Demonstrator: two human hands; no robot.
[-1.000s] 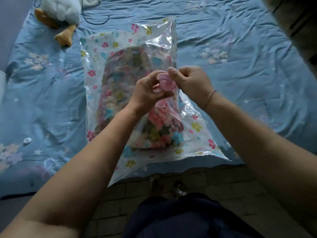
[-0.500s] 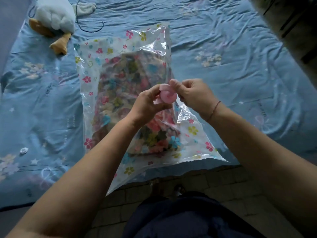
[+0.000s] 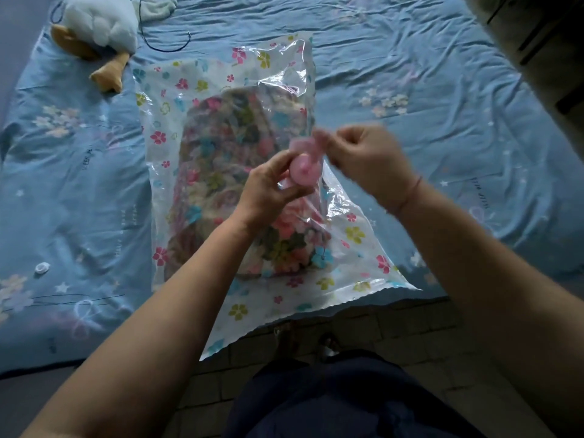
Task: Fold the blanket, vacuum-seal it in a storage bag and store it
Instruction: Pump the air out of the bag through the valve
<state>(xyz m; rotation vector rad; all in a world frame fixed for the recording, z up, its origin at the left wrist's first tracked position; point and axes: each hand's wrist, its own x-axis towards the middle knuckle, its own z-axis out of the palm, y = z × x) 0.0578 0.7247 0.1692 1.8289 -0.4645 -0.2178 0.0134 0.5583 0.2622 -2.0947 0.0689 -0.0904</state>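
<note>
L hand [image 3: 268, 192]: pink valve [image 3: 304, 174] gripped by fingers;
R hand [image 3: 369, 162]: fingers curled beside valve, blurred; grasp can't be told;
Blanket [image 3: 227, 159]: enclosed in bag [image 3: 164, 131], laid on bed [image 3: 410, 74]

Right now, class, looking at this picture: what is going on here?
A person at a blue bed works on a clear flowered storage bag with the folded blanket inside. The left hand grips the bag's pink valve; the right hand seems to pinch its blurred pink cap beside it. The bag looks puffy, not yet vacuumed.
</note>
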